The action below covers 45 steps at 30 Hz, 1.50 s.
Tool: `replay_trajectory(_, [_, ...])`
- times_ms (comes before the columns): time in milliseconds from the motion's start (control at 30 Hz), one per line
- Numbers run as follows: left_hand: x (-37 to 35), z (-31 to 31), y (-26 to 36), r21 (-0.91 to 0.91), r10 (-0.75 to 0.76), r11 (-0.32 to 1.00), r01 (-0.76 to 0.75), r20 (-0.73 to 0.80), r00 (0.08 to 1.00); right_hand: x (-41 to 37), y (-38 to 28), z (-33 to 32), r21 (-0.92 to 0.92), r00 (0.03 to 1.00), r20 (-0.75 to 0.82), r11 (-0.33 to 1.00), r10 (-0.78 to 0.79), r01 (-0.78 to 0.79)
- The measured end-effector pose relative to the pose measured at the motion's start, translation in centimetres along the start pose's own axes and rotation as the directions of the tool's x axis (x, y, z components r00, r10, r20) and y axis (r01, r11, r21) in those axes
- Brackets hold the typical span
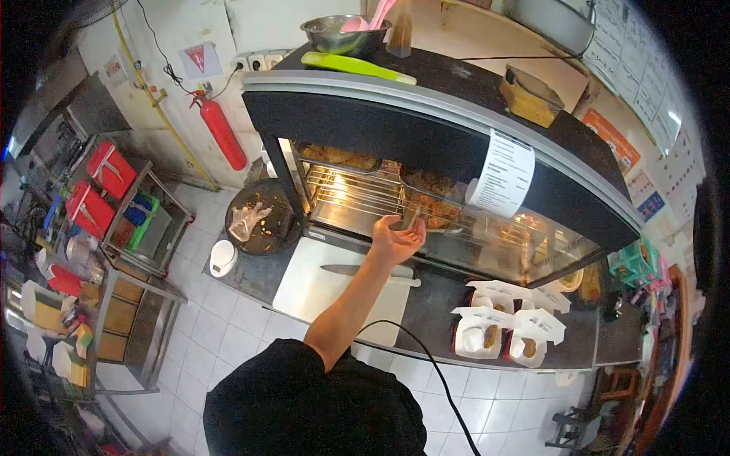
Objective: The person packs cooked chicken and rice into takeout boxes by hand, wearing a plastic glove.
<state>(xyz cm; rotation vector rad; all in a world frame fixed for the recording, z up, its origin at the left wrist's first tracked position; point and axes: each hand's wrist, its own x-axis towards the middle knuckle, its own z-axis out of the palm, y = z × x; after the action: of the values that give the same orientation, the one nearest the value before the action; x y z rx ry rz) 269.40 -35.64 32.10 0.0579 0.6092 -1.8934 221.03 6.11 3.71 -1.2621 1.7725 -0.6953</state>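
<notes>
My left hand [399,242] reaches up to the front of a glass-fronted food warmer [365,106], palm up. Its thumb stands apart from the upward-bent fingers, and the fingertips are right by the glass, with nothing seen gripped. Behind the fingers, browned fried pieces [433,194] lie on the warmer's wire rack [357,186]. More fried food [338,156] sits in a tray at the upper left inside. Under my forearm, a knife [357,272] rests across a white cutting board [304,285]. My right hand is out of view.
Opened takeaway boxes [511,327] with rice and fried pieces stand at the right. A dark round pan [262,216] holds a crumpled plastic glove, beside a white container [223,258]. A printed slip [504,175] hangs on the warmer. A black cable [430,365] runs past the counter edge.
</notes>
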Motion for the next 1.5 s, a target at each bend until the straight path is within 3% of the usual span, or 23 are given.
replay_trajectory(300, [-5.7, 1.4, 8.9, 0.174, 0.271, 0.945, -0.276, 0.052, 0.961, -1.2, 2.1, 0.0, 0.060, 1.000, -0.017, 0.998, 0.015, -0.014])
replay_trajectory(333, [-6.2, 2.0, 9.6, 0.273, 0.418, 0.873, -0.405, 0.012, 0.908, -1.8, 2.5, 0.1, 0.068, 0.999, -0.023, 0.997, 0.025, -0.023])
replay_trajectory(433, [-7.9, 2.9, 13.6, 0.401, 0.540, 0.748, -0.529, 0.097, 0.836, -4.2, 4.0, -0.2, 0.093, 0.996, -0.060, 0.994, 0.061, -0.055])
replay_trajectory(467, [-9.0, 3.8, 13.7, 0.448, 0.537, 0.736, -0.507, 0.070, 0.841, -5.0, 4.6, -0.3, 0.105, 0.994, -0.082, 0.992, 0.074, -0.065])
replay_trajectory(500, [-8.9, 2.9, 17.8, 0.458, 0.346, 0.798, -0.392, 0.184, 0.920, -5.5, 5.0, -0.5, 0.116, 0.991, -0.103, 0.991, 0.083, -0.071])
replay_trajectory(567, [-8.6, 4.2, 18.2, 0.438, 0.697, 0.613, -0.658, 0.094, 0.711, -6.1, 6.3, -1.2, 0.129, 0.986, -0.137, 0.989, 0.096, -0.078])
replay_trajectory(700, [-9.1, 5.8, 16.7, 0.401, 0.800, 0.575, -0.713, -0.091, 0.594, -6.8, 11.5, -2.9, 0.145, 0.976, -0.188, 0.986, 0.111, -0.084])
replay_trajectory(767, [-8.1, 4.9, 15.9, 0.594, 0.882, 0.205, -0.778, 0.231, 0.410, -8.1, 14.1, -3.1, 0.163, 0.965, -0.224, 0.981, 0.137, -0.101])
replay_trajectory(800, [-7.0, 4.6, 14.5, 0.632, 0.914, -0.050, -0.774, 0.341, 0.219, -10.0, 14.9, -2.9, 0.179, 0.951, -0.257, 0.975, 0.172, -0.127])
replay_trajectory(867, [-6.1, 6.5, 4.4, 0.541, 0.790, -0.393, -0.743, 0.612, 0.028, -17.6, 17.5, -2.9, 0.214, 0.890, -0.355, 0.951, 0.288, -0.222])
replay_trajectory(900, [-6.3, 7.6, -1.3, 0.528, 0.667, -0.489, -0.694, 0.740, 0.094, -23.8, 31.0, 0.4, 0.235, 0.842, -0.412, 0.933, 0.349, -0.272])
replay_trajectory(933, [-6.4, 8.6, -6.1, 0.485, 0.520, -0.577, -0.657, 0.838, 0.162, -20.1, 23.5, -7.2, 0.494, 0.844, -0.175, 0.786, 0.508, -0.370])
replay_trajectory(967, [-5.9, 9.5, -9.7, 0.533, 0.499, -0.624, -0.572, 0.835, 0.233, -15.3, 21.4, -10.2, 0.677, 0.796, -0.400, 0.732, 0.455, -0.078])
replay_trajectory(1000, [-5.6, 10.2, -12.4, 0.560, 0.483, -0.676, -0.479, 0.828, 0.286, -8.6, 18.7, -15.4, 0.570, 0.740, -0.476, 0.807, 0.475, -0.151])
replay_trajectory(1033, [-5.2, 11.0, -16.0, 0.548, 0.489, -0.739, -0.392, 0.836, 0.248, -3.6, 15.6, -18.7, 0.445, 0.791, -0.521, 0.893, 0.321, -0.070])
replay_trajectory(1067, [-4.5, 11.7, -18.8, 0.528, 0.488, -0.794, -0.302, 0.849, 0.203, 1.1, 8.4, -22.6, 0.495, 0.796, -0.480, 0.863, 0.369, -0.102])
replay_trajectory(1167, [-3.0, 12.0, -18.6, 0.593, 0.444, -0.583, -0.556, 0.805, 0.394, 12.3, 0.1, -28.1, 0.559, 0.863, -0.407, 0.829, 0.299, -0.024])
replay_trajectory(1233, [-3.3, 11.1, -20.7, 0.475, 0.363, -0.710, -0.520, 0.879, 0.307, 17.2, -2.9, -29.1, 0.553, 0.906, -0.363, 0.833, 0.216, 0.023])
replay_trajectory(1267, [-4.0, 10.1, -20.3, 0.559, 0.473, -0.683, -0.471, 0.829, 0.298, 18.4, -3.8, -28.7, 0.495, 0.919, -0.366, 0.867, 0.143, 0.062])
replay_trajectory(1333, [-4.1, 6.7, -18.7, 0.617, 0.461, -0.611, -0.496, 0.787, 0.411, 19.8, -3.8, -27.0, 0.427, 0.943, -0.328, 0.899, 0.052, 0.100])
replay_trajectory(1367, [-4.1, 4.9, -20.9, 0.640, 0.530, -0.691, -0.336, 0.765, 0.367, 18.9, -4.6, -26.4, 0.465, 0.962, -0.241, 0.885, 0.124, 0.002])
replay_trajectory(1433, [-2.5, 1.5, -24.5, 0.667, 0.495, -0.690, -0.282, 0.719, 0.488, 17.2, -5.1, -26.8, 0.447, 0.974, -0.114, 0.885, 0.197, -0.126])
replay_trajectory(1500, [-1.0, -1.9, -26.5, 0.734, 0.318, -0.656, -0.176, 0.481, 0.817, 16.5, -5.0, -28.7, 0.341, 0.973, -0.074, 0.923, 0.218, -0.181])
